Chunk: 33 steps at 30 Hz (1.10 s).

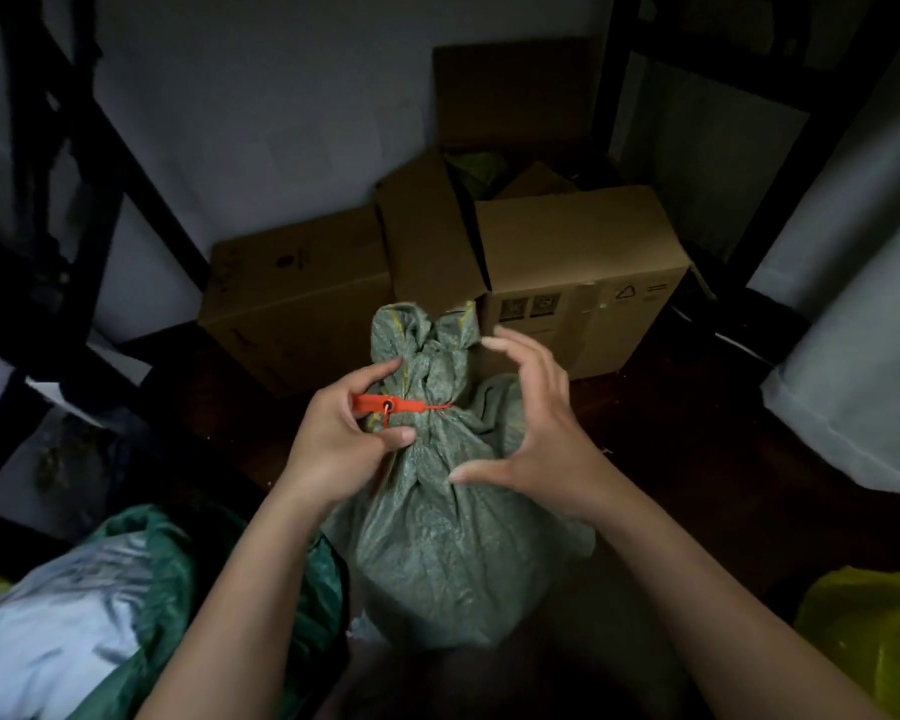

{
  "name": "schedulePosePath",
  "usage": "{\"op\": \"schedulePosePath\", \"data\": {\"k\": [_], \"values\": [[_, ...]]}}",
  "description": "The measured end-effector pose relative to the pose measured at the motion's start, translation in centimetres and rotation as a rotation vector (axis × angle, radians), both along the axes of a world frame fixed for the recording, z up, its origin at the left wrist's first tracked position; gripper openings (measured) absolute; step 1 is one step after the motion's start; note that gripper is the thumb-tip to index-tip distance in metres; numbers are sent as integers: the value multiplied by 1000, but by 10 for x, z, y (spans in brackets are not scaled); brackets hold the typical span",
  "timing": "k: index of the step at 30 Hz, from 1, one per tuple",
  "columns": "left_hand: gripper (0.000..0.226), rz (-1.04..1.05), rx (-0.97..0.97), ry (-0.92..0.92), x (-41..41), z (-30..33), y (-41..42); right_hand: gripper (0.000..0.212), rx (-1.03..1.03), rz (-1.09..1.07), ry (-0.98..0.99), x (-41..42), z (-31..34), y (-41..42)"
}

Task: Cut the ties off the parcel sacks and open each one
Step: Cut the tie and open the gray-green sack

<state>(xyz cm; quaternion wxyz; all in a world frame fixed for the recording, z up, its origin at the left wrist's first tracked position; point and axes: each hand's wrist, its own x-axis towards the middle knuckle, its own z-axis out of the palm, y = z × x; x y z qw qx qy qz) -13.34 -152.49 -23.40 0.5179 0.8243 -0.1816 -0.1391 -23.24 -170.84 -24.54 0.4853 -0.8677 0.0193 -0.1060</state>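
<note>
Plainly, the grey-green sack (pixel 437 537) stands upright on the dark floor (pixel 671 433), just in front of the cardboard boxes (pixel 583 272) that sit against the wall; its neck is gathered and cinched by an orange tie (pixel 391 405), so this sack is not yet open. The left hand (pixel 333 433) pinches the tie's flat tab at the left side of the neck, thumb below and forefinger above; the right hand (pixel 536 433) holds nothing, its fingers spread and curved beside the neck, the thumb near or on the cloth. No cutter shows in either hand. To do this step well, I would keep the tab pulled clear of the cloth so the strap stands proud; steady the neck with the free hand; cut only the thin strap, blade turned away from fingers and fabric; then loosen the gathers.
</note>
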Motion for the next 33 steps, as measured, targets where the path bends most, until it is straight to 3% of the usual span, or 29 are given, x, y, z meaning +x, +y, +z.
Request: {"op": "schedulePosePath", "data": {"k": [2,5,17,21,24,27,33], "values": [[69,-11,-8,19,-1,-2,-1,121,-188,67,-55,4,-5,6],[64,-39,-6,33,-3,-3,-3,121,-266,105,-35,9,-17,10],[41,-126,-75,218,-12,-6,5,56,-112,-45,-126,13,-33,14],[51,-110,65,22,-11,-2,8,49,-109,-63,-135,14,-30,17],[66,-279,-1,7,-11,4,12,49,-91,-87,-134,17,-28,20],[65,-371,41,-52,-13,3,9,45,-87,-116,-170,17,-27,21],[66,-240,64,-198,-17,-9,2,45,-57,-156,-165,15,-27,26]]}}
